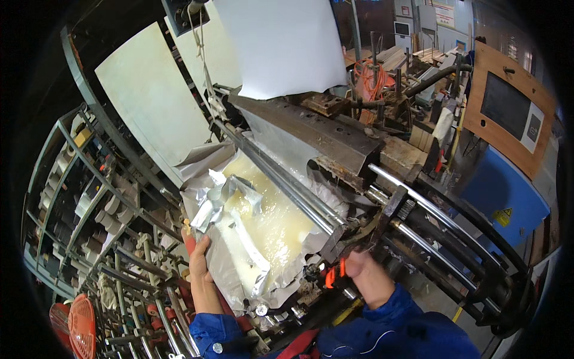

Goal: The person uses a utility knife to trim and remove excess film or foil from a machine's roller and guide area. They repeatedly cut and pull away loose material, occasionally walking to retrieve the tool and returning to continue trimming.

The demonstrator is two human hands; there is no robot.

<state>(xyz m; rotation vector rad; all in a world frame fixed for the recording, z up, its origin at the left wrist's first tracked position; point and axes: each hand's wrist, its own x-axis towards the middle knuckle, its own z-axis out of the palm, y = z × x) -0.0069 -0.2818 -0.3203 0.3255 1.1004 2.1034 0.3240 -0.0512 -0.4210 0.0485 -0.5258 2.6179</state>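
Observation:
A trough lined with grey sheet (224,257) lies before me, holding a shiny pale-yellow liquid (281,224). Crumpled silvery foil (230,194) and a loose foil strip (248,248) rest on the liquid and the lining. At the trough's left edge is my left hand (202,263), thumb up and fingers curled, closed next to a red part (190,244); what it grips is mostly hidden. Beside the roller ends on the right, my right hand (365,272) is close to bright orange pieces (335,273); its fingers are hidden behind the hand and the machine.
Paired metal rollers (287,179) cross above the trough, beside a heavy steel beam (311,128). A white sheet (287,48) hangs behind. Steel rods (436,209) and a wooden control panel (508,107) stand right. Left are a rack of rolls (89,191) and an orange fan (82,326).

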